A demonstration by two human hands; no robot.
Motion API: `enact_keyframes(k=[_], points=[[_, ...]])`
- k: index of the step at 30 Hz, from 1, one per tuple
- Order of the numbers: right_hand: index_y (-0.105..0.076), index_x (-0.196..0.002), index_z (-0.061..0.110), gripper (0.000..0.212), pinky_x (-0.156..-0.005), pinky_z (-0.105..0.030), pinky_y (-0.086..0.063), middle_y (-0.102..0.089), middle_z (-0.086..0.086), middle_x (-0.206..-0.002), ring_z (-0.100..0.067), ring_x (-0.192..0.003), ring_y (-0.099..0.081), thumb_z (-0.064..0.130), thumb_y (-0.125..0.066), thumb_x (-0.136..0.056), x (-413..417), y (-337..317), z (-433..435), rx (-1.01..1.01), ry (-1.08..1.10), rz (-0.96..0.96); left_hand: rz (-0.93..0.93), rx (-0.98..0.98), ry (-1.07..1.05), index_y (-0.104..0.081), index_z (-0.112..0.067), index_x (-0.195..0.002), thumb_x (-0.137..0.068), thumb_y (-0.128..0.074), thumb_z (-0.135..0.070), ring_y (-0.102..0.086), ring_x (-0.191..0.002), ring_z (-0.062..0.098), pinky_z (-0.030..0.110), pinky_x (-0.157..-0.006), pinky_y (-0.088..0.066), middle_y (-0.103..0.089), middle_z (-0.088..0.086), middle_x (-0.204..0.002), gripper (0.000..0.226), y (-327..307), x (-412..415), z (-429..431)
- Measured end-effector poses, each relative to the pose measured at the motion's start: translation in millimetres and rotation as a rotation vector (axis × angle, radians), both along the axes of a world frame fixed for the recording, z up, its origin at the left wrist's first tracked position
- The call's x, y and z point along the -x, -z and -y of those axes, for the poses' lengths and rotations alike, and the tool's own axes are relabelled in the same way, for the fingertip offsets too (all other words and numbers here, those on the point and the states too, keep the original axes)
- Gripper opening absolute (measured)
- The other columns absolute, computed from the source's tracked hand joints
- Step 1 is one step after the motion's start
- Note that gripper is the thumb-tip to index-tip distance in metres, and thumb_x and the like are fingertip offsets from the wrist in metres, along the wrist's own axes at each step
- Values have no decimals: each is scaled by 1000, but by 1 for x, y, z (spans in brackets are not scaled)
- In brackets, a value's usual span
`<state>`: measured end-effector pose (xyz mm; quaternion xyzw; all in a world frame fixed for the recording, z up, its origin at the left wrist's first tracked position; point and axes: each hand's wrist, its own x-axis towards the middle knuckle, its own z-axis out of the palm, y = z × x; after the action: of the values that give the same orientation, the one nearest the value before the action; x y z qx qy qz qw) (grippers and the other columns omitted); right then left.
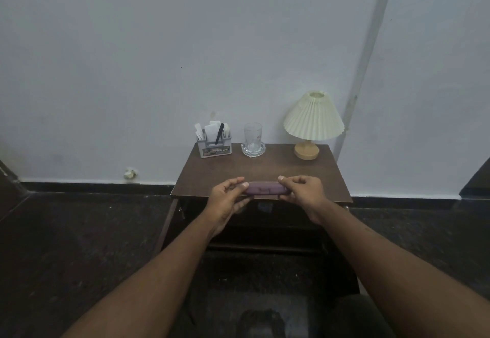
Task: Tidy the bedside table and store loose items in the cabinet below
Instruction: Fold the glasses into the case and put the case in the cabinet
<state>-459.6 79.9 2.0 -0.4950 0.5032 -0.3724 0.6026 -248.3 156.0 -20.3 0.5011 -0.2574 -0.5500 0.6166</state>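
Observation:
A purple oblong case (265,188) is held level over the front edge of the brown bedside table (228,173). My left hand (227,199) grips its left end and my right hand (302,194) grips its right end. Below the tabletop the cabinet (265,229) is dark, and its door (165,229) stands open to the left. What lies inside the cabinet is hidden in shadow.
At the back of the table stand a grey organiser (214,143) with papers and a dark stick, a clear glass (253,138) on a glass coaster, and a lamp (313,122) with a pleated cream shade. A white wall rises behind; the floor is dark.

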Motion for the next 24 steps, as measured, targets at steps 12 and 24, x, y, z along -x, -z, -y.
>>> enact_keyframes(k=[12,24], points=[[-69,-97,0,37,-68,-31,-64,-78,-10,-85,-19,-76,-78,31,-82,-83,1,-9,-5,-33,50,-13,35,-55,16,-69,-5,-116,-96,-67,-24,-76,-102,21,31,-81,-63,-78,13,-109,28,0,4,-6],[-70,-94,1,33,-64,-26,-63,-77,-10,-89,-14,-73,-77,32,-77,-87,-2,-6,-14,-3,87,-25,-93,-155,-33,-68,-14,-120,-85,-78,-31,-78,-98,22,34,-76,-62,-80,9,-106,40,7,3,-4]])
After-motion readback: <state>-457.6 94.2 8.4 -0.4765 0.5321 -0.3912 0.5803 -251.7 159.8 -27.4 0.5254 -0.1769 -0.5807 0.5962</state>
